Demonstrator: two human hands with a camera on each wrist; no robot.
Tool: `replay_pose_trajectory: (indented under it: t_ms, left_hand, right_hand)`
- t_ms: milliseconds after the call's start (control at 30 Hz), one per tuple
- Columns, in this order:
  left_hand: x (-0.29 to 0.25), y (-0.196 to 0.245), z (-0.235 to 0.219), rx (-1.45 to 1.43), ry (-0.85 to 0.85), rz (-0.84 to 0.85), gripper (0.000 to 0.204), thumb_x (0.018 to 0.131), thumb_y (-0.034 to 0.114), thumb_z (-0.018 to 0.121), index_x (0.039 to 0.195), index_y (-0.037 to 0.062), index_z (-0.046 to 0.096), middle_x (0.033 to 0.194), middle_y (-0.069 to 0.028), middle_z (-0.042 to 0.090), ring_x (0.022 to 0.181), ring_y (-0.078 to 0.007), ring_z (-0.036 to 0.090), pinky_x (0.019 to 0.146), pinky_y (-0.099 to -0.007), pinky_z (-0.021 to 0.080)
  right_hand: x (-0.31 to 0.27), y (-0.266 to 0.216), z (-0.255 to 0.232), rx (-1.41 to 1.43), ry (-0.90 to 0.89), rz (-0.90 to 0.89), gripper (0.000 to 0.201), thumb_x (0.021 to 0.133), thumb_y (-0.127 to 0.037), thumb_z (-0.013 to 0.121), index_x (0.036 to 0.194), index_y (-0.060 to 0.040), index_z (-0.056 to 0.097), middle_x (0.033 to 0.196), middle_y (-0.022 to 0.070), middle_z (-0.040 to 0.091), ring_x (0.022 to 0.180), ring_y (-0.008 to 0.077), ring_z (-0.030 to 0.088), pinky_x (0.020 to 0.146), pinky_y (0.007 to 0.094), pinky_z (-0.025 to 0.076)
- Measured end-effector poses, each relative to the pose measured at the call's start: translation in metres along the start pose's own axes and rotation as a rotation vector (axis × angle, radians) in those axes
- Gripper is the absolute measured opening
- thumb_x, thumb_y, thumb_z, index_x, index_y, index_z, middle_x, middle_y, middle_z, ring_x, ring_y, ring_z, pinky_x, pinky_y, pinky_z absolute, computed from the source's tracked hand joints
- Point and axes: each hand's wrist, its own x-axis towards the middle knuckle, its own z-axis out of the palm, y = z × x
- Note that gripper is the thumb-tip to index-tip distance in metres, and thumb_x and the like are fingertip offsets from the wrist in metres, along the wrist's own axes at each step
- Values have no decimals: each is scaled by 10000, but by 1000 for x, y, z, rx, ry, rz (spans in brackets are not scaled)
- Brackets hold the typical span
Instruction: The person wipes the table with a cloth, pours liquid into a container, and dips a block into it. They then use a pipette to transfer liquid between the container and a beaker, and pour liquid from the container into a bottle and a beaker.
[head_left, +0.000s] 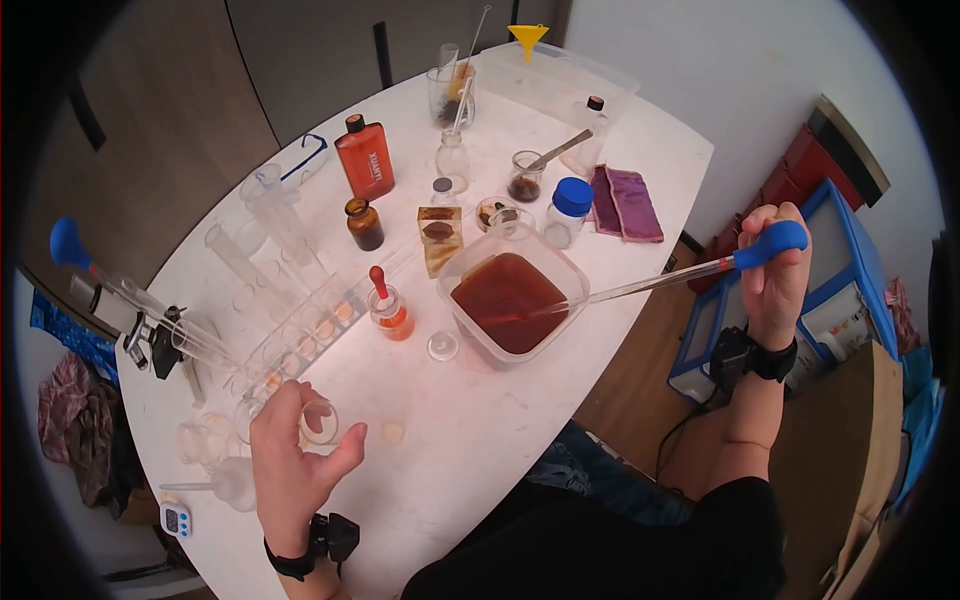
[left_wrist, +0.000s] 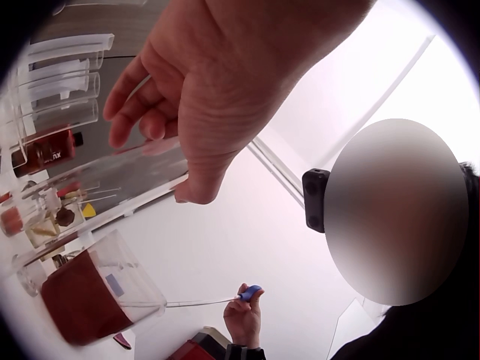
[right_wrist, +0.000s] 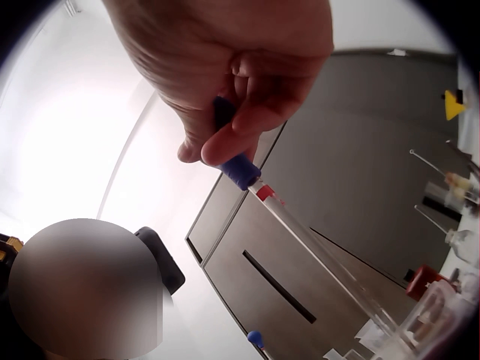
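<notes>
My left hand (head_left: 285,455) holds a clear test tube (head_left: 319,423) between thumb and fingers, its round mouth facing up in the head view. The right hand (head_left: 776,285) is raised at the right and grips the blue rubber bulb (head_left: 785,242) of a long glass pipette (head_left: 660,281). The pipette slants down to the left into a clear square plastic tub (head_left: 461,330) of dark red liquid (head_left: 510,300). In the right wrist view, curled fingers surround the bulb (right_wrist: 241,172), with a red band on the glass just below it.
An acrylic rack (head_left: 330,318) with several tubes stands left of the tub. Nearby are a small dropper bottle (head_left: 392,316), a brown bottle (head_left: 365,228), a red bottle (head_left: 368,165) and a blue-capped jar (head_left: 568,215). A white timer (head_left: 175,520) lies near the left edge.
</notes>
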Motion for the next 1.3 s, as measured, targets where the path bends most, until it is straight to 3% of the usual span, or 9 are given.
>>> replay_pose_trajectory:
  t_ms: [67,367,800,967,1200,1300]
  left_hand:
    - [0,-5,2,9,13,94,342,580,148,730,731,7,457,638,-101,479,555,-236,432,679,-304,445]
    - [0,-2,1,21,5,41,351,573,156,739,738,8,468,641,-100,478,556,-227,439,654,-300,442]
    - [0,-4,1,26,11,94,353,584,170,739,743,3,473,648,-103,482,559,-229,437,647,-297,436]
    - [0,-6,2,41,20,111,354,581,171,737,737,3,468,631,-106,477,548,-244,441,705,-317,460]
    - [0,-3,1,31,18,101,348,580,167,731,734,5,466,625,-107,476,540,-246,434,743,-324,464]
    - [1,3,1,19,2,-6,347,579,165,730,729,6,461,623,-107,473,541,-242,432,764,-327,464]
  right_hand:
    - [1,1,-1,-14,11,-9,410,774,-377,688,859,-14,516,949,194,619,446,52,487,439,146,384]
    - [4,-1,-2,-90,24,-10,421,761,-388,702,855,-20,522,951,185,621,447,45,474,451,149,370]
    - [5,-4,-1,-226,55,-13,490,757,-424,706,907,13,545,945,185,624,481,56,476,474,168,410]
    - [4,-3,-3,-271,74,-24,462,780,-396,689,914,22,545,942,189,626,490,63,489,478,179,426]
    - [6,-2,-2,-269,92,-35,412,795,-346,676,925,21,541,942,187,625,529,74,539,477,172,448]
    - [6,0,0,-262,104,-38,396,802,-332,668,939,16,539,936,177,626,543,74,550,484,171,452]
